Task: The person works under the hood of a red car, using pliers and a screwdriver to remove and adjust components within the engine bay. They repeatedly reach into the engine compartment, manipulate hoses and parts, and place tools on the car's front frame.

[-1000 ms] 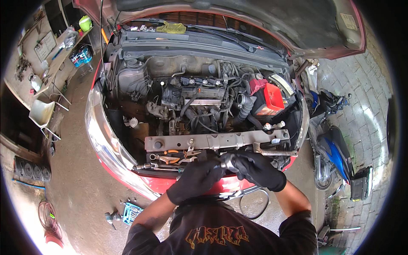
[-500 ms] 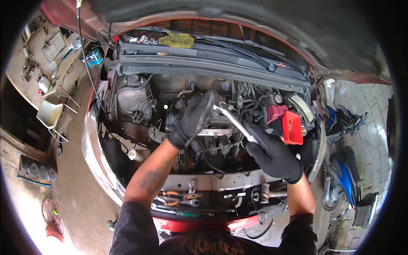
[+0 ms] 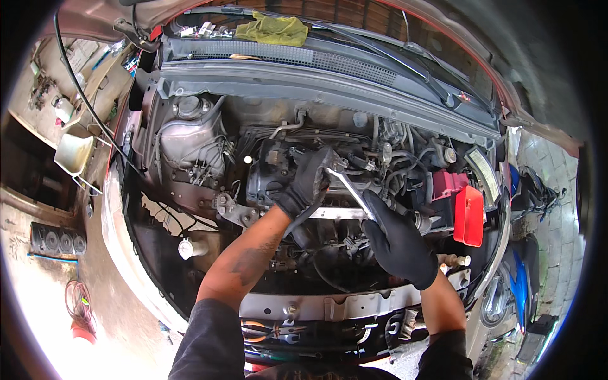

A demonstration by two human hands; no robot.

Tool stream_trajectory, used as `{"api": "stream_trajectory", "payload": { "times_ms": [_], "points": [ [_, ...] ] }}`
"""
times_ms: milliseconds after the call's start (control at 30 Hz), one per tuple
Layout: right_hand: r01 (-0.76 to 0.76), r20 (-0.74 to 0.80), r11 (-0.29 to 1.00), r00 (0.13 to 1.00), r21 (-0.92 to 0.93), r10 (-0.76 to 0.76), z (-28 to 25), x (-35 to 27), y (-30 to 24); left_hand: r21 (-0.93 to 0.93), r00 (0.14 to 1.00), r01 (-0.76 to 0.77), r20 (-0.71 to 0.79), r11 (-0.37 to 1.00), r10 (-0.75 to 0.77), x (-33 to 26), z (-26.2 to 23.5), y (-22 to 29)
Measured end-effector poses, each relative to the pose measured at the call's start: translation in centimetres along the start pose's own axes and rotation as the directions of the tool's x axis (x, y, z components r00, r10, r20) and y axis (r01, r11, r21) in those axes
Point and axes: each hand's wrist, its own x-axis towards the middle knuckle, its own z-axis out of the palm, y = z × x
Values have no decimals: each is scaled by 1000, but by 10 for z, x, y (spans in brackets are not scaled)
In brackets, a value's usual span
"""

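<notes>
Over the engine, my right hand (image 3: 404,246) in a black glove is closed on the lower end of a long silver wrench (image 3: 350,191). The wrench slants up and left, its upper end beside the fingers of my left hand (image 3: 307,183). That hand, also gloved, is curled closed above the engine (image 3: 269,161); what its fingers hold is hidden. A dark hose-like strip (image 3: 305,215) runs down from under it. Just below lies a flat silver metal bar (image 3: 342,213) across the engine.
A red tray (image 3: 468,215) stands on the right of the engine bay. Pliers (image 3: 288,330) and several other tools lie along the front edge. A yellow-green cloth (image 3: 272,30) rests near the windscreen. The raised hood (image 3: 538,69) hangs above; a motorbike (image 3: 519,278) stands at right.
The view has moved closer over the engine bay. Both hands remain close together, with the wrench still in my right hand; its upper end is still by my left fingers.
</notes>
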Motion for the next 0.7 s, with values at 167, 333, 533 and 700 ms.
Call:
{"api": "stream_trajectory", "payload": {
  "times_ms": [167,333,533,700],
  "points": [
    [60,-46,998,997,-27,-61,12,1,14,-355,705,697,494,623,-508,-6,9,-18],
    [-258,14,929,965,265,264,48,-24,3,-539,575,814,703,214,-418,53,-2,20],
    [25,-27,958,999,-287,-34,7,-9,1,-552,635,764,554,333,-538,46,2,18],
    [-270,-269,529,960,-805,80,36,2,10,-608,548,787,610,106,-572,54,13,21]
  ]
}}
